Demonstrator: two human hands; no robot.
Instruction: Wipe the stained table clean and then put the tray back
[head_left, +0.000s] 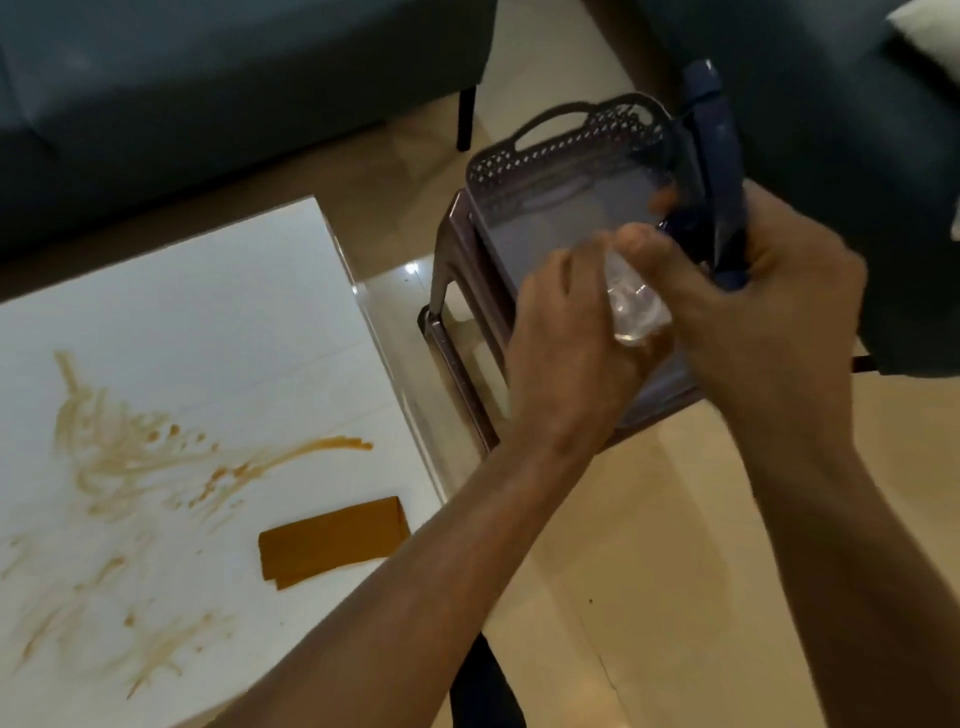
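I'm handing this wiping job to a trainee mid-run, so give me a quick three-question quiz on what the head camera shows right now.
1. True or false: the white table has already been wiped clean.
2. Where does the folded brown cloth lie? A) on the floor B) on the table near its right edge C) in the tray
3. Fill in: the tray rests on a ______ beside the table.

Key
1. False: brown stains still streak the top.
2. B.
3. Stool. Both the left hand and the right hand are over it, around a small clear object too blurred to name.
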